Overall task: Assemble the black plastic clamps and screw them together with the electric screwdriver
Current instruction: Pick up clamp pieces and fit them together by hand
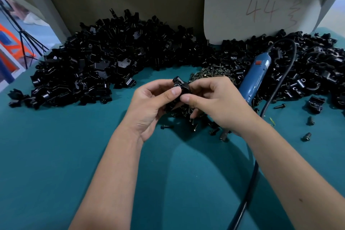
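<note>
My left hand point(151, 102) and my right hand point(214, 102) meet above the teal table and together pinch a small black plastic clamp point(180, 85) between thumbs and fingers. Part of the clamp is hidden by my fingers. The blue electric screwdriver point(254, 78) lies on the table just right of my right hand, its tip hidden behind that hand. A pile of dark screws point(211, 73) sits right behind my hands, and more screws lie under them.
Large heaps of black clamp parts fill the back left point(97, 61) and back right point(308, 65). The screwdriver's black cable point(250, 188) runs toward the near edge. Loose screws point(306, 136) lie at right. A white board point(261, 5) leans at the back.
</note>
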### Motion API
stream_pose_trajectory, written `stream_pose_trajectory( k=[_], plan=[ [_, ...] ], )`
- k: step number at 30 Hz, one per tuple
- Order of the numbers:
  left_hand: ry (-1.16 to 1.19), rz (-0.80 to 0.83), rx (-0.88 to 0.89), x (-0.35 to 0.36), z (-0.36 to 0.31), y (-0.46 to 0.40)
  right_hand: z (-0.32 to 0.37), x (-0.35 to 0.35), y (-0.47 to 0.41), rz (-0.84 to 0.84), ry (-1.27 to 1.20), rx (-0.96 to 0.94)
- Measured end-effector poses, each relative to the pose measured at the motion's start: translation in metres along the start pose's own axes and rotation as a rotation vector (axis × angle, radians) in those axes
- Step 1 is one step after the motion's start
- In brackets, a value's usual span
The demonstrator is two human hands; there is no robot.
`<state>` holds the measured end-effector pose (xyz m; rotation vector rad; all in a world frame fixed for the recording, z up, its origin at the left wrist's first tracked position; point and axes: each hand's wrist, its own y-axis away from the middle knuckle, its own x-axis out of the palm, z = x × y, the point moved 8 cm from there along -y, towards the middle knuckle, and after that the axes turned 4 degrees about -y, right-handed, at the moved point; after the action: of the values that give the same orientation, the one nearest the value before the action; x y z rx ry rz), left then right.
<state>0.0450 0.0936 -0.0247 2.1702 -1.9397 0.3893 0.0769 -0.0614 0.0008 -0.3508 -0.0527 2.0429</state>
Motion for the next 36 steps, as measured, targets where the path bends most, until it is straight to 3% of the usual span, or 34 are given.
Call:
stream_pose_trajectory(
  k=[2, 5, 8, 11, 15, 21, 25, 29, 36],
  plan=[
    [0.034, -0.047, 0.014, -0.005, -0.003, -0.001, -0.004, 0.001, 0.001, -0.079, -0.076, 0.044],
    [0.147, -0.226, 0.045, -0.022, -0.006, -0.003, 0.004, 0.012, 0.002, -0.158, 0.250, -0.049],
    [0.103, -0.410, 0.101, -0.039, -0.007, -0.002, 0.014, 0.057, 0.009, 0.096, 0.776, -0.182],
    [0.029, -0.436, 0.102, -0.038, -0.007, 0.001, 0.003, 0.077, 0.012, 0.286, 0.946, -0.157],
    [0.064, -0.413, 0.054, -0.035, -0.002, 0.001, 0.002, 0.069, 0.010, 0.311, 0.747, -0.147],
    [0.199, -0.235, -0.040, -0.017, 0.005, 0.000, 0.018, 0.010, 0.004, -0.174, 0.188, -0.214],
    [0.264, -0.101, -0.142, -0.002, 0.012, 0.002, 0.009, -0.019, 0.005, -0.392, -0.091, -0.171],
    [0.255, -0.058, -0.172, 0.005, 0.015, 0.004, 0.005, -0.026, 0.006, -0.440, -0.125, -0.163],
    [0.204, -0.002, -0.172, 0.009, 0.014, 0.005, 0.003, -0.016, 0.003, -0.357, -0.056, -0.145]
  ],
)
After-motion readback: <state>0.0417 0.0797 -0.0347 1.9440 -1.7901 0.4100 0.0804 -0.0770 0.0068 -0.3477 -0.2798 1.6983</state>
